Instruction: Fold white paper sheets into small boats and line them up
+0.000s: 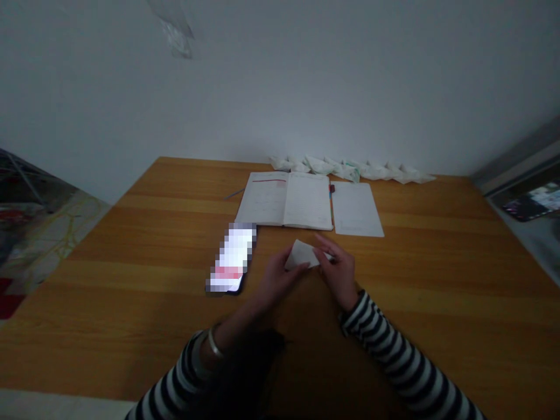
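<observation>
Between my hands is a small piece of white paper [300, 253], held just above the wooden table. My left hand [280, 273] grips its left and lower edge, thumb on top. On the right side my right hand [338, 268] pinches the paper between thumb and fingers. Behind them lies an open notebook [306, 201] with lined pages and coloured tabs. A loose white sheet [356, 210] rests against the notebook's right side. Left of my hands is a phone [231, 256] with its screen lit and blurred out.
A row of several folded white paper pieces [376, 171] runs along the table's back edge by the wall. The wooden table [131, 262] stretches out on both sides. At the far right, beyond the table, is a dark object with a bright patch [540, 198].
</observation>
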The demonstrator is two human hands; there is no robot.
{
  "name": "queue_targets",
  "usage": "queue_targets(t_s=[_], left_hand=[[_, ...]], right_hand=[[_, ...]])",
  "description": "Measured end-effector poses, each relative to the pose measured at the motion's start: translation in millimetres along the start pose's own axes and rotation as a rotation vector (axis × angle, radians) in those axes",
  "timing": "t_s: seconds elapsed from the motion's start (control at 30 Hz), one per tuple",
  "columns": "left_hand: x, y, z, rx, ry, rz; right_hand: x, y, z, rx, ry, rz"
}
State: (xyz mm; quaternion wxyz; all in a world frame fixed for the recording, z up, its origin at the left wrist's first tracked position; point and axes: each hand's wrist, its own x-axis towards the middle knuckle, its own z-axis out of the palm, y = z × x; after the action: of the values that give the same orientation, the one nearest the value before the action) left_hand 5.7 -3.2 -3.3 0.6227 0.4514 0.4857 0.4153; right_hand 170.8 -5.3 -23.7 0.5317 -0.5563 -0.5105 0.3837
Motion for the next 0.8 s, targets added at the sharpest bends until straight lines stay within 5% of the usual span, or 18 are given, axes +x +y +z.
queue_targets(t_s=[0.1, 0.27, 0.53, 0.8], left_hand=[[3.0, -0.1, -6.4, 0.203, 0.111, 0.032], [8.9, 8.5, -15.0, 0.104, 0.166, 0.065], [2.0, 9.7, -5.4, 0.097, 0.148, 0.292], [7.4, 7.3, -14.2, 0.079, 0.092, 0.178]], right_hand=[[-0.5, 0.3, 0.9, 0.117, -0.040, 0.092], [4.5, -2.1, -1.4, 0.202, -0.333, 0.119], [2.4, -8.0, -1.1, 0.279, -0.232, 0.215], [1.8, -9.4, -5.2, 0.241, -0.274, 0.014]])
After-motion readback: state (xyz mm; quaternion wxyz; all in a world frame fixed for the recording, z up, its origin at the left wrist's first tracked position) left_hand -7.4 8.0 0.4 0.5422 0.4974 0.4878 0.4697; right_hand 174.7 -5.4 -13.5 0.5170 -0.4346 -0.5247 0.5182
